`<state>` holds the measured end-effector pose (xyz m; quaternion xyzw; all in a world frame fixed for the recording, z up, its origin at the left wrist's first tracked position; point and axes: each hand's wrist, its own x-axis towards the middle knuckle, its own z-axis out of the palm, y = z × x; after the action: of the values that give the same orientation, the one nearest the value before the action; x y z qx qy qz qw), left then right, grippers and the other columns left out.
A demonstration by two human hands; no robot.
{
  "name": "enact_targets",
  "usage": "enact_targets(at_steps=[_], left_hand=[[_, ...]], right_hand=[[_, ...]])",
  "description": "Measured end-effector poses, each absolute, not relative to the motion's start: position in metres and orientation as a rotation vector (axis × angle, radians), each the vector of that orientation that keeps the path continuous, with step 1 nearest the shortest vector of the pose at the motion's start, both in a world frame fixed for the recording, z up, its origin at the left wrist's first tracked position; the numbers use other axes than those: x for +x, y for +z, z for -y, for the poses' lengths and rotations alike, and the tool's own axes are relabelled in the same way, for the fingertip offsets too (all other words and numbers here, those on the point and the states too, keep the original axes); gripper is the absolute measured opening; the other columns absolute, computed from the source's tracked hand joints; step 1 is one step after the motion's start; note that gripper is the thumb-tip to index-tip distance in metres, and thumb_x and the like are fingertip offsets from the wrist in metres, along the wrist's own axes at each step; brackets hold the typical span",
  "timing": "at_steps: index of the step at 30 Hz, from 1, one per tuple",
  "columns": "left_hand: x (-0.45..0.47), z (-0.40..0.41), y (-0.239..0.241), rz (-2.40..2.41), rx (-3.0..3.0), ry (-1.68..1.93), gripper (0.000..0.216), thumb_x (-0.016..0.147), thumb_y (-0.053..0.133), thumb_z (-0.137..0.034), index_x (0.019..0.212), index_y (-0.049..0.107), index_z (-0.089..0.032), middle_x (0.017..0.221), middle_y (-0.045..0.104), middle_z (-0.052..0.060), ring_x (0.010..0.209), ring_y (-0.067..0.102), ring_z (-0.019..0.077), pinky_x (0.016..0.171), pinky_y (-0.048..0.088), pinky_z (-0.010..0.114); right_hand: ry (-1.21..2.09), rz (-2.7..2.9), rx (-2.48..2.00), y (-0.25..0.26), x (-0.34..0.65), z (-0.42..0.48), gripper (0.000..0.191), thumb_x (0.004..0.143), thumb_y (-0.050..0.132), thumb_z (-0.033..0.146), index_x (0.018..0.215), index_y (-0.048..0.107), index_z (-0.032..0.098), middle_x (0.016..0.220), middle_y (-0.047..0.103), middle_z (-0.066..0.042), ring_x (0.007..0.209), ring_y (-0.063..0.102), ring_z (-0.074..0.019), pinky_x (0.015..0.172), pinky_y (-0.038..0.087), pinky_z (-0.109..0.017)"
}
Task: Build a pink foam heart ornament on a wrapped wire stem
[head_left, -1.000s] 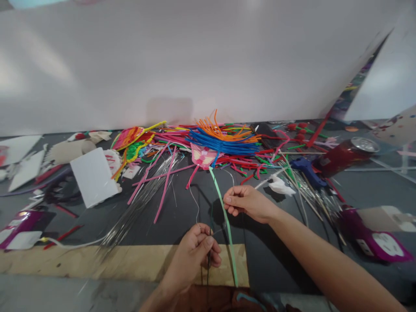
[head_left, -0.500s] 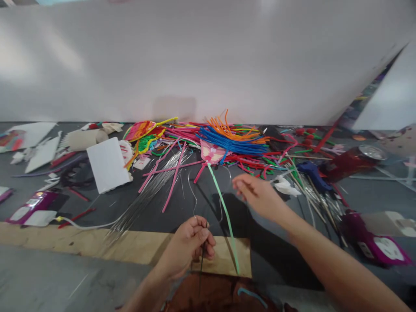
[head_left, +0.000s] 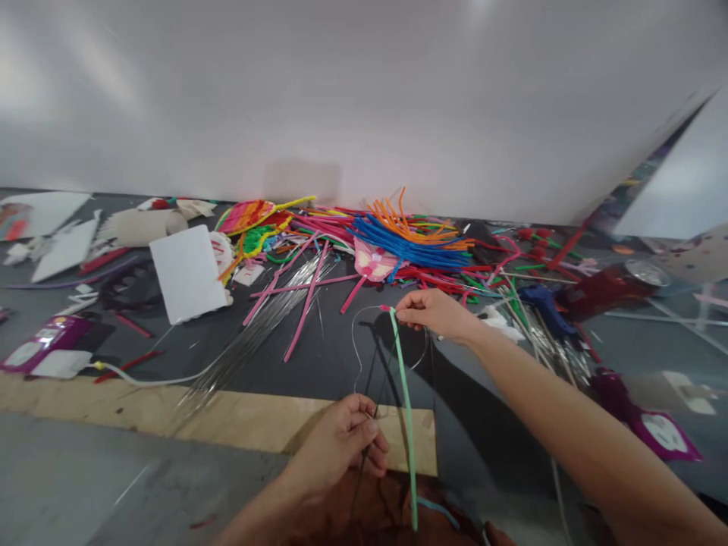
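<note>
My left hand (head_left: 346,440) is closed near the table's front edge, pinching the lower ends of a thin wire loop (head_left: 353,345). At the loop's top is a short pink wrap (head_left: 385,308). From there a light green pipe cleaner (head_left: 405,394) hangs down past my left hand over my lap. My right hand (head_left: 435,312) is closed in a pinch at the top of the loop, where the green pipe cleaner meets it. Just behind lies a pink butterfly-shaped piece (head_left: 372,262) with a pink stem.
Blue pipe cleaners (head_left: 432,250) and orange ones lie heaped at the back. Left of them are silver wires (head_left: 267,326) and a white card (head_left: 189,274). On the right are a blue glue gun (head_left: 547,307), a red can (head_left: 617,288) and a purple packet (head_left: 654,425).
My right hand has come in and now pinches the loop's top, which has shifted right with the green pipe cleaner. My left hand has moved slightly right and down.
</note>
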<state>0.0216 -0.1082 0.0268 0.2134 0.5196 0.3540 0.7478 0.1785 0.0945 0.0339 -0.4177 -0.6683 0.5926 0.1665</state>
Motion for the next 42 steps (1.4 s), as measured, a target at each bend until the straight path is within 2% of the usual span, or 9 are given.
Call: enact_targets(at_steps=[5,9,15,19,24,28,30,35,42], left_hand=[[0.005,0.107,0.033,-1.287,0.704,0.682,0.033,0.076,0.062,-0.038,0.099,0.053,-0.017,0.076,0.066,0.004,0.071,0.061,0.0164,0.065,0.045,0.027],[-0.008,0.108,0.041,-1.526,1.179,0.575,0.019,0.082,0.054,-0.030,0.095,0.063,-0.021,0.079,0.069,0.004,0.075,0.062,0.0193,0.065,0.040,0.024],[-0.007,0.109,0.036,-1.659,1.573,0.456,0.021,0.083,0.050,-0.021,0.097,0.064,-0.025,0.081,0.068,0.003,0.075,0.061,0.0202,0.065,0.038,0.026],[-0.003,0.102,0.025,-1.723,1.849,0.436,0.024,0.088,0.042,-0.022,0.097,0.065,-0.023,0.089,0.065,0.006,0.082,0.060,0.0209,0.074,0.042,0.030],[-0.005,0.094,0.015,-1.710,2.047,0.503,0.023,0.088,0.044,-0.020,0.100,0.064,-0.021,0.092,0.063,0.007,0.086,0.057,0.0217,0.079,0.045,0.035],[-0.005,0.093,0.014,-1.702,2.100,0.480,0.023,0.088,0.046,-0.019,0.101,0.064,-0.020,0.091,0.063,0.007,0.085,0.057,0.0214,0.077,0.046,0.035],[-0.004,0.093,0.014,-1.703,2.125,0.445,0.023,0.088,0.046,-0.019,0.101,0.065,-0.019,0.090,0.063,0.007,0.084,0.056,0.0215,0.076,0.046,0.035],[-0.001,0.093,0.015,-1.701,2.166,0.397,0.023,0.089,0.044,-0.019,0.103,0.063,-0.018,0.094,0.063,0.008,0.086,0.057,0.0216,0.079,0.047,0.037],[0.001,0.095,0.019,-1.671,2.226,0.387,0.030,0.088,0.036,-0.009,0.105,0.060,-0.014,0.092,0.064,0.009,0.085,0.057,0.0213,0.077,0.050,0.038]], right_hand=[[1.594,1.913,-1.277,0.028,0.184,-0.101,0.016,0.066,0.065,0.033,0.070,0.063,0.017,0.058,0.060,0.001,0.049,0.051,-0.0091,0.048,0.042,-0.022],[1.473,1.962,-1.313,0.017,0.184,-0.103,0.012,0.069,0.064,0.030,0.070,0.065,0.018,0.060,0.062,0.000,0.051,0.054,-0.0106,0.050,0.043,-0.023],[1.249,2.100,-1.334,0.009,0.181,-0.097,0.011,0.073,0.061,0.029,0.074,0.067,0.020,0.061,0.064,0.001,0.059,0.058,-0.0141,0.056,0.042,-0.025],[1.058,2.192,-1.332,0.019,0.180,-0.092,0.015,0.079,0.057,0.030,0.076,0.069,0.022,0.075,0.069,-0.003,0.072,0.060,-0.0181,0.068,0.043,-0.029],[0.671,2.353,-1.157,0.038,0.203,-0.075,0.018,0.085,0.053,0.023,0.092,0.069,0.024,0.097,0.069,-0.006,0.095,0.060,-0.0230,0.088,0.042,-0.039],[0.817,2.617,-0.872,0.048,0.235,-0.033,0.019,0.087,0.051,0.022,0.094,0.069,0.025,0.091,0.068,-0.006,0.088,0.060,-0.0195,0.079,0.047,-0.033],[0.857,2.765,-0.753,0.047,0.245,-0.007,0.020,0.088,0.050,0.020,0.097,0.067,0.024,0.095,0.066,-0.006,0.088,0.058,-0.0179,0.078,0.047,-0.030],[0.609,2.988,-0.663,0.030,0.248,0.025,0.018,0.085,0.049,0.012,0.091,0.064,0.021,0.091,0.062,-0.005,0.079,0.051,-0.0169,0.068,0.044,-0.028],[0.500,2.842,-0.641,0.017,0.228,0.022,0.016,0.085,0.048,0.010,0.086,0.061,0.018,0.086,0.060,-0.004,0.075,0.048,-0.0158,0.065,0.040,-0.026]])
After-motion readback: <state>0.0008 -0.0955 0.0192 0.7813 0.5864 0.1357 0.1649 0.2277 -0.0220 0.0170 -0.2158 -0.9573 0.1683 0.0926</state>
